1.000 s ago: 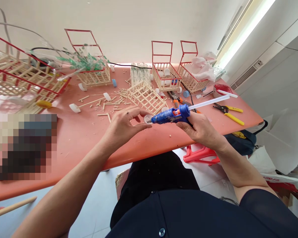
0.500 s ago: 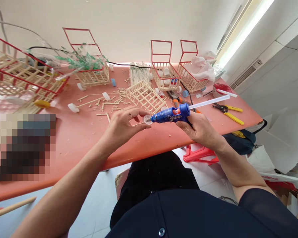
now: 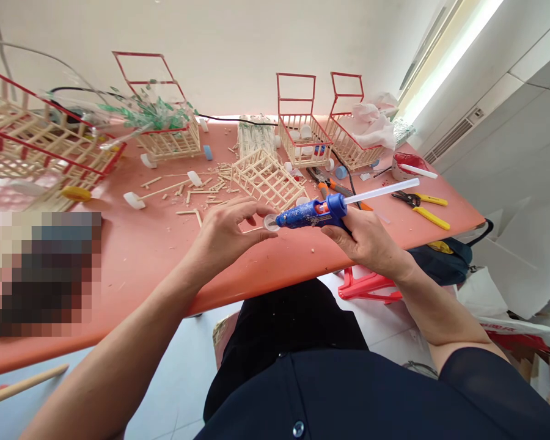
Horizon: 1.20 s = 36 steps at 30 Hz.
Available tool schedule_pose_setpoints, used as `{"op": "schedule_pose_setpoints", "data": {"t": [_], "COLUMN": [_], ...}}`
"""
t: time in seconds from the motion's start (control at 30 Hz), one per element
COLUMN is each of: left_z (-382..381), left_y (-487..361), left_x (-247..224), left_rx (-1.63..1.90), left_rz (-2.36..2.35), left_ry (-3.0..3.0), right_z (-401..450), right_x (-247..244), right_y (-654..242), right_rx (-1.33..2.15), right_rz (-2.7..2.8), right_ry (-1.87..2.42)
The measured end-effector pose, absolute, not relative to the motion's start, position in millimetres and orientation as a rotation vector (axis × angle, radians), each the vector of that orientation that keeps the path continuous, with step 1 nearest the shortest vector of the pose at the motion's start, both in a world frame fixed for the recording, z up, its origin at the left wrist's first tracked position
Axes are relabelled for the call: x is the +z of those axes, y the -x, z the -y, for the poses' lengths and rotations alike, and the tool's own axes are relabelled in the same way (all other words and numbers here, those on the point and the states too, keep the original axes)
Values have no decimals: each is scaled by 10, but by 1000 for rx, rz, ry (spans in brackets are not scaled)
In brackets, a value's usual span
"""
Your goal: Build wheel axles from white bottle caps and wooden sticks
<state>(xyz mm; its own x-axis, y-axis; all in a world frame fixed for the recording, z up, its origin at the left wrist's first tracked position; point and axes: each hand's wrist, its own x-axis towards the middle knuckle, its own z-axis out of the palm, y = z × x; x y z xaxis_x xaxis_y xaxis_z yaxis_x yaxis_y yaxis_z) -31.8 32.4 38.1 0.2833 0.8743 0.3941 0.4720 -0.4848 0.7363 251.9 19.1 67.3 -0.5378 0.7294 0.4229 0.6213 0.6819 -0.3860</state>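
Observation:
My left hand [image 3: 231, 227] pinches a small white bottle cap [image 3: 270, 222] between thumb and fingers, its hollow side turned toward the glue gun. In my right hand [image 3: 369, 238] is a blue hot glue gun [image 3: 309, 214], its metal nozzle at the inside of the cap. A translucent glue stick [image 3: 385, 190] juts out of the gun's back end. Just beyond lies a basket frame of thin wooden sticks [image 3: 268, 177], tipped on its side. To the left of it are loose stick pieces [image 3: 217, 186] and a stick with white caps on its ends [image 3: 165, 189].
Small stick carts with red handles [image 3: 305, 134] line the wall, one holding caps. Green plastic sprigs [image 3: 151, 113] top another. Orange-handled pliers [image 3: 321, 180], yellow-handled pliers [image 3: 424, 208] and a red-stained cup [image 3: 407, 166] are to the right. A larger cart [image 3: 41, 134] stands left on the pink table [image 3: 151, 263].
Both hands, the cap and the glue gun stay nearly in place. The whole view has shifted very slightly, and the glue stick's end sits a little further left.

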Motion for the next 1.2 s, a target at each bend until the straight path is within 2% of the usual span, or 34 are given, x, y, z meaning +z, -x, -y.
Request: {"op": "schedule_pose_setpoints", "data": {"t": [1.2], "left_z": [-356], "left_y": [357], "left_x": [340], "left_rx": [1096], "left_rz": [-1232], "left_ry": [-2084], "right_z": [-174], "right_x": [609], "right_y": [-2505], "right_rx": [134], "right_rz": [2299], "right_ry": [893]}}
